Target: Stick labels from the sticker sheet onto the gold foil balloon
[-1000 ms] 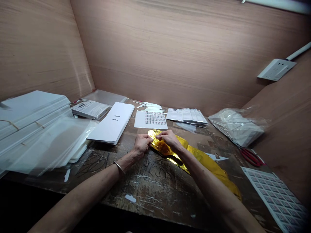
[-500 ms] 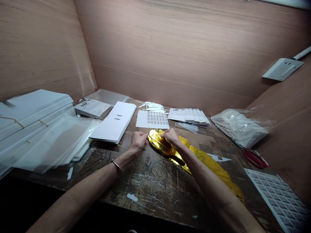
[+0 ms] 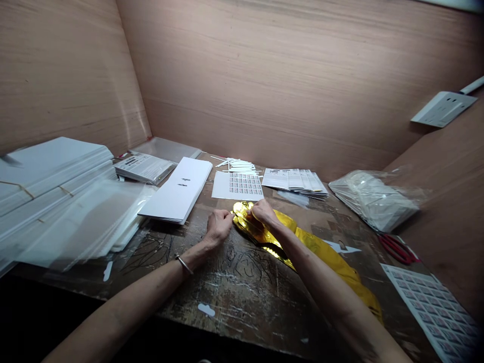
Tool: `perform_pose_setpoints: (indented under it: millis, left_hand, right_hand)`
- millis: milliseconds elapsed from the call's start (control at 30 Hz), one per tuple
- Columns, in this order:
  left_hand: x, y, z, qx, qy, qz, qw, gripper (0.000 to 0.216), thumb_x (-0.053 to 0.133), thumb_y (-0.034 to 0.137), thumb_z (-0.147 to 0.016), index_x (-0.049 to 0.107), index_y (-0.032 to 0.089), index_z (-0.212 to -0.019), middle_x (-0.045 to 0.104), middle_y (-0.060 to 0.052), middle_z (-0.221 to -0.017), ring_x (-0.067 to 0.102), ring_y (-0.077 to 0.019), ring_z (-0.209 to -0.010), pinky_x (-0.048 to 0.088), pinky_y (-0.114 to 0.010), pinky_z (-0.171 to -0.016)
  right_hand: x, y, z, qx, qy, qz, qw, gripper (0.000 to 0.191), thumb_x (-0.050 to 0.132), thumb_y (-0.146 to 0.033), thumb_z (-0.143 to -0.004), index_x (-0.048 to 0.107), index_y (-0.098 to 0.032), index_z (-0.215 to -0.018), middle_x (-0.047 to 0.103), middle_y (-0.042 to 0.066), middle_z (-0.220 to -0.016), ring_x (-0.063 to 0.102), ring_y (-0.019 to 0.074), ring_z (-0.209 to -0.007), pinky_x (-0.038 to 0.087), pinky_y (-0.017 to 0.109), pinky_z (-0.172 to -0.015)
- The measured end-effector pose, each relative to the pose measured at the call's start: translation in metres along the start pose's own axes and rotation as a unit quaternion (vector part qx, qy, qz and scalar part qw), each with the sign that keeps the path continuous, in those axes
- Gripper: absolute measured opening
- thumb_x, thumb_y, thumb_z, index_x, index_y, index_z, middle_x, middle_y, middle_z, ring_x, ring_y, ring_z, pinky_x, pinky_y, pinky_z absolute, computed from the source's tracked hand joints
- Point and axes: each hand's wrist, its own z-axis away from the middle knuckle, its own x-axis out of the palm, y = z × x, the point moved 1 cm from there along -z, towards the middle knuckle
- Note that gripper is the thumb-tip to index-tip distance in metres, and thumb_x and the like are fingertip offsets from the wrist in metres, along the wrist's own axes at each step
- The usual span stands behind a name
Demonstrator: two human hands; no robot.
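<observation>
A limp, uninflated gold foil balloon (image 3: 328,257) lies across the worn dark tabletop, its crumpled shiny end between my hands. My left hand (image 3: 219,225), with a bangle at the wrist, is closed in a pinch at the left tip of that end. On the upper side of the same end, my right hand (image 3: 265,213) is closed with its fingertips gripping the foil. My right forearm passes over the middle of the balloon and hides part of it. Just beyond the hands is a sheet of small printed labels (image 3: 245,185).
Stacks of clear sleeves (image 3: 94,217) and white cards (image 3: 177,189) are on the left. Printed packets (image 3: 295,181) lie at the back. To the right are a plastic-wrapped bundle (image 3: 374,199), red-handled scissors (image 3: 397,248) and another label sheet (image 3: 431,302). Wooden walls enclose the table.
My left hand has shifted slightly right and nearer to me. My right hand has moved a little left, and the foil end between them looks narrower and more gathered.
</observation>
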Motion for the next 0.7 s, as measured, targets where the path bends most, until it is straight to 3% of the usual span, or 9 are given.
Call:
perform_pose_setpoints:
  millis: [100,167,233,333,467,600,700]
  left_hand:
    - [0.001,0.008,0.008,0.141,0.009,-0.101,0.985,0.023,0.039,0.025,-0.073,0.058,0.014,-0.065,0.059,-0.006,-0.068,0.050,-0.0147,-0.066,0.037,-0.024,-0.061]
    - [0.005,0.012,0.013,0.269,-0.016,-0.153,0.951,0.021,0.037,0.022,-0.076,0.058,0.015,-0.077,0.058,-0.008,-0.086,0.048,-0.0180,-0.085,0.036,-0.029,-0.073]
    - [0.011,0.011,0.016,0.353,-0.048,-0.195,0.914,0.022,0.038,0.024,-0.077,0.055,0.015,-0.088,0.053,-0.010,-0.102,0.040,-0.0210,-0.100,0.031,-0.035,-0.083]
    - [0.019,0.005,0.017,0.382,-0.068,-0.250,0.887,0.034,0.040,0.033,-0.077,0.048,0.011,-0.101,0.044,-0.013,-0.114,0.031,-0.0235,-0.109,0.026,-0.040,-0.088]
    - [0.026,-0.001,0.017,0.379,-0.076,-0.292,0.875,0.044,0.040,0.040,-0.075,0.046,0.007,-0.104,0.044,-0.017,-0.113,0.032,-0.0249,-0.108,0.022,-0.040,-0.090]
    - [0.026,0.001,0.019,0.379,-0.072,-0.307,0.870,0.045,0.040,0.042,-0.074,0.049,0.005,-0.099,0.048,-0.018,-0.106,0.038,-0.0257,-0.102,0.025,-0.039,-0.087]
    - [0.022,0.005,0.019,0.386,-0.079,-0.292,0.872,0.041,0.040,0.045,-0.073,0.053,0.009,-0.090,0.051,-0.015,-0.101,0.041,-0.0246,-0.098,0.029,-0.038,-0.083]
  right_hand:
    - [-0.001,-0.003,0.003,0.004,0.008,0.005,1.000,0.011,0.057,-0.025,-0.052,0.054,-0.014,-0.050,0.055,0.005,-0.052,0.051,0.0168,-0.058,0.034,0.025,-0.051]
    - [-0.001,-0.004,0.004,-0.004,0.014,0.011,1.000,0.009,0.055,-0.023,-0.054,0.055,-0.014,-0.051,0.056,0.006,-0.053,0.052,0.0175,-0.060,0.034,0.025,-0.051]
    - [-0.001,-0.005,0.006,-0.012,0.012,0.026,1.000,0.009,0.051,-0.022,-0.057,0.055,-0.014,-0.053,0.058,0.008,-0.057,0.053,0.0185,-0.061,0.034,0.025,-0.050]
    - [0.001,-0.006,0.009,-0.019,0.009,0.054,0.998,0.011,0.049,-0.022,-0.059,0.057,-0.014,-0.056,0.060,0.010,-0.063,0.054,0.0205,-0.063,0.035,0.026,-0.050]
    - [0.000,-0.008,0.014,-0.052,0.027,0.118,0.991,0.015,0.051,-0.026,-0.060,0.058,-0.013,-0.063,0.061,0.014,-0.072,0.056,0.0230,-0.069,0.035,0.027,-0.052]
    - [-0.006,-0.001,0.007,-0.063,0.073,0.135,0.986,0.046,0.061,-0.039,-0.051,0.055,-0.009,-0.086,0.060,0.016,-0.082,0.055,0.0247,-0.075,0.036,0.028,-0.055]
    - [-0.010,0.008,-0.004,-0.020,0.023,0.091,0.995,0.055,0.066,-0.047,-0.040,0.057,-0.010,-0.080,0.060,0.014,-0.077,0.055,0.0229,-0.071,0.036,0.025,-0.051]
